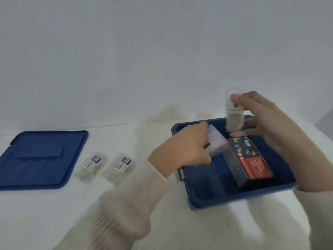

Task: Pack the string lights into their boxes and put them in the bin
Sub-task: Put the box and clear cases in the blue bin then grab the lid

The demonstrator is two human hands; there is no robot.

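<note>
blue plastic bin (216, 201), open, on the white table (162, 222), right of centre. its blue lid (41, 159) lies flat on the table, well apart to the left.

your left hand (182, 150), cream sleeve (126, 204) down to the wrist, is over the bin's left side. the fingers are curled round a pale box (216, 143). the box is tilted, its lower end down inside the bin. it is blurred and its print cannot be read.

your right hand (266, 123) is above the far side of the bin. thumb and fingers pinch a small clear pack (234, 114), held upright over the far rim. the contents look whitish and are too blurred to make out. you cannot tell whether the pack touches the rim.

inside the bin a dark box (252, 159) with a red label lies flat along the right part of the floor, just beside the pale box. contact between the two cannot be told.

on the table between lid and bin lie two clear packets, each with a small printed label: the left packet (92, 166) nearer the lid, the right packet (122, 166) nearer the bin, side by side.

a grey latch (180, 175) sits on the bin's left rim. a plain pale wall (144, 51) stands behind the table.
</note>
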